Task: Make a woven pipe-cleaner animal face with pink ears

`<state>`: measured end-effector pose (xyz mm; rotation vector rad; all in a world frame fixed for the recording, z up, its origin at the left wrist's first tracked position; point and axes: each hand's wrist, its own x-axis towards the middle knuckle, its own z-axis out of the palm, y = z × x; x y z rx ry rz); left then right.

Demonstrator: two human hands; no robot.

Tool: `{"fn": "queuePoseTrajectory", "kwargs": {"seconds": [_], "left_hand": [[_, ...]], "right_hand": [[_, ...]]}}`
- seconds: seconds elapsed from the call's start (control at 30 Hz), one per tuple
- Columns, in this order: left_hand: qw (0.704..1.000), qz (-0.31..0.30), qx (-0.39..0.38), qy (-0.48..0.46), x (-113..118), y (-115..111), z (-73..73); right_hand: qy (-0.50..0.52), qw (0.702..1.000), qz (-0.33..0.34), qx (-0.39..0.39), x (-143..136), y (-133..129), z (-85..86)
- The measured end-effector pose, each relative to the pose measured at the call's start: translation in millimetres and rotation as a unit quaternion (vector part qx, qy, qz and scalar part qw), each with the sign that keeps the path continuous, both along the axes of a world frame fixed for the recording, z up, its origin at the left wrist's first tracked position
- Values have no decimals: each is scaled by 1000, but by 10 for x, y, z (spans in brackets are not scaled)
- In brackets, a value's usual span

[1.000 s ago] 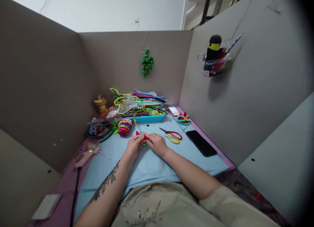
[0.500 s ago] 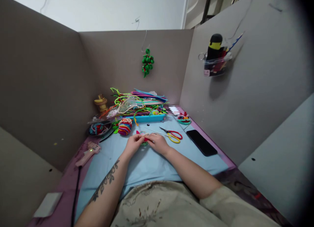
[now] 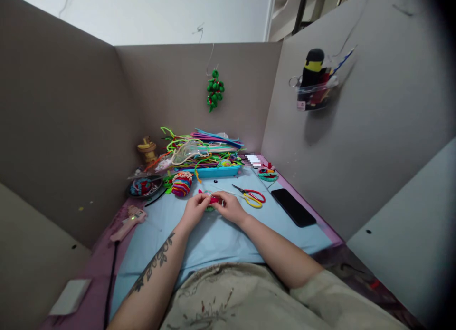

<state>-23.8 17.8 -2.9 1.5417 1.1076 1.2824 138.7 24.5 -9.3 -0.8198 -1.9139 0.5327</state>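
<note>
Both hands meet over the middle of the blue table cover, closed on one small craft piece. It is mostly red between the fingertips, with some green beneath. My left hand pinches its left side. My right hand grips the right side with bent fingers. Much of the piece is hidden by the fingers, so its shape cannot be made out. Just right of my right hand lie scissors with red and yellow handles, their blades slightly apart. Beyond my left hand sits a striped multicoloured bundle beside a green figure.
Fuzzy craft stems pile up behind a blue tray. A black phone lies at right. On the left are a pink glue gun with a cord and a dark bowl. Grey partitions enclose the table.
My right fingers have shifted slightly on the craft piece, and more of its red part shows between the hands. The things on the table have stayed put.
</note>
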Motion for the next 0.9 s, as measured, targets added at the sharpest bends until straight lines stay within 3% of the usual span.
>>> {"fn": "queuePoseTrajectory", "kwargs": {"seconds": [0.3,0.63,0.9], "left_hand": [[1000,2,17,20,10,13,-47],[995,39,58,66,14,-40,20],[979,36,157,128,-13,-46,27]], "right_hand": [[97,987,13,-130,-14,23,4],[169,947,34,-272,-22,-6,124],[219,913,99,-329,-7,29,89]]}}
